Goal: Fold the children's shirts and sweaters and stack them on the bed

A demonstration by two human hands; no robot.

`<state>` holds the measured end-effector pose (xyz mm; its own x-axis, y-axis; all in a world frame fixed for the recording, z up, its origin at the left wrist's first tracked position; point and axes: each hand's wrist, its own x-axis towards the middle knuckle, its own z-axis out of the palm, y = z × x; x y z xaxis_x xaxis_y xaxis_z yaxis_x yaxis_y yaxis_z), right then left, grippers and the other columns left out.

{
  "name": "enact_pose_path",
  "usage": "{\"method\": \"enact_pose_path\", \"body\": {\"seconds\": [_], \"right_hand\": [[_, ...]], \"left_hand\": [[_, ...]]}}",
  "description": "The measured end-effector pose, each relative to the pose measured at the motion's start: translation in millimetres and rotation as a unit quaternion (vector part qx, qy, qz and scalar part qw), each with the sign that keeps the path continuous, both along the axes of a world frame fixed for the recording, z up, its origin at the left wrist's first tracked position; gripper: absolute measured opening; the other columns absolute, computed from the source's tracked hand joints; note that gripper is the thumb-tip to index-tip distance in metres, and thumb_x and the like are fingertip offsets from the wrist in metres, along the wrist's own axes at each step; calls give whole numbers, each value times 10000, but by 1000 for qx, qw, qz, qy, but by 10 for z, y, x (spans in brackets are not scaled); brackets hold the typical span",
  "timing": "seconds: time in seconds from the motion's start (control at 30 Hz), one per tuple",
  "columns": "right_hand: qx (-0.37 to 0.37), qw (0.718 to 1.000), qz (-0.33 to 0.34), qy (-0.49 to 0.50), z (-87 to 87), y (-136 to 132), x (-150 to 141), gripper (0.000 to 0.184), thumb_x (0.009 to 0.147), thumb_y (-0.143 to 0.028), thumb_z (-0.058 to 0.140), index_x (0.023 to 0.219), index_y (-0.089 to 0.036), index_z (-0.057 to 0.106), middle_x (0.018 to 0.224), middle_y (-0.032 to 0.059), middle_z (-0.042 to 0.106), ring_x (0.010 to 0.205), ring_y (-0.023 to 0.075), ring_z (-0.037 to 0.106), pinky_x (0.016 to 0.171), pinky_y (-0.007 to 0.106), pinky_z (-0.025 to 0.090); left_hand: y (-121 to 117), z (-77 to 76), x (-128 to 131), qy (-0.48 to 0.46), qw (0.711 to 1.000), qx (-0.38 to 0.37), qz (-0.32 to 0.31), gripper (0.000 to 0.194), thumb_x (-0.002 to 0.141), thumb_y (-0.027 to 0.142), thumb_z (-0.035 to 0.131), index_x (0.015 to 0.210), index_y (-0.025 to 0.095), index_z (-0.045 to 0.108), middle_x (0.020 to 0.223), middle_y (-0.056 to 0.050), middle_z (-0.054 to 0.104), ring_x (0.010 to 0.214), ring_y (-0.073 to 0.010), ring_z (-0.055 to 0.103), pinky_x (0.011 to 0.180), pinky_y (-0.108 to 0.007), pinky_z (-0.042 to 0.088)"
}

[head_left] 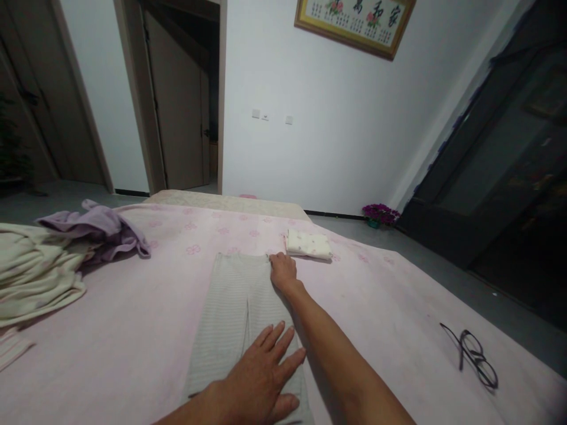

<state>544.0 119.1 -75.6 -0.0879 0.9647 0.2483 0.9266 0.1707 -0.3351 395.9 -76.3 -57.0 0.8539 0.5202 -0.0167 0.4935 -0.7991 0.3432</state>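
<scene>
Apparently to steady the pale-grey striped cloth trousers point(224, 313) on the pink floral sheet point(142, 336), the left hand point(257, 375) spread its fingers over their legs, the right hand point(284, 271) curling at their waistband corner, pinch unclear.

The one view looks from the wearer's head, forward and down over the pink sheet point(146, 354) — close above the left hand point(259, 378), with the right hand point(283, 270) farther out. It faces the white wall point(310, 159) well beyond, wide and tipped sideways — the picture frame point(354, 42) slants.
</scene>
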Motion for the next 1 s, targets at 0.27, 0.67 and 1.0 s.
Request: {"method": "enact_pose_path", "body": {"seconds": [0.27, 0.67, 1.0], "right_hand": [[6, 989, 147, 29, 49, -809, -11, 490, 958, -299, 523, 1440, -210, 513, 1502, 98, 499, 1413, 250, 390, 1196, 441, 241], [-174, 945, 269, 71, 540, -2330, 192, 151, 811, -386, 726, 944, -315, 720, 879, -20, 685, 775, 151, 619, 694, 237, 428], [-192, 935, 292, 61, 419, -2621, 178, 344, 776, -102, 528, 1024, -280, 688, 985, 17, 700, 904, 158, 636, 806, 228, 459]], "left_hand": [[92, 105, -431, -304, 950, -69, -18, 349, 1038, 324, 355, 1101, 193, 672, 1091, -82, 740, 1045, -161, 674, 948, -294, 517], [-491, 82, -1356, -100, 990, -14, 99, 109, 762, 210, 656, 814, 228, 562, 799, 30, 633, 708, -133, 565, 654, -225, 388], [-702, -72, -1191, -94, 989, 62, 91, 188, 896, 105, 452, 802, 228, 558, 781, 6, 651, 688, -131, 585, 644, -219, 428]]}}
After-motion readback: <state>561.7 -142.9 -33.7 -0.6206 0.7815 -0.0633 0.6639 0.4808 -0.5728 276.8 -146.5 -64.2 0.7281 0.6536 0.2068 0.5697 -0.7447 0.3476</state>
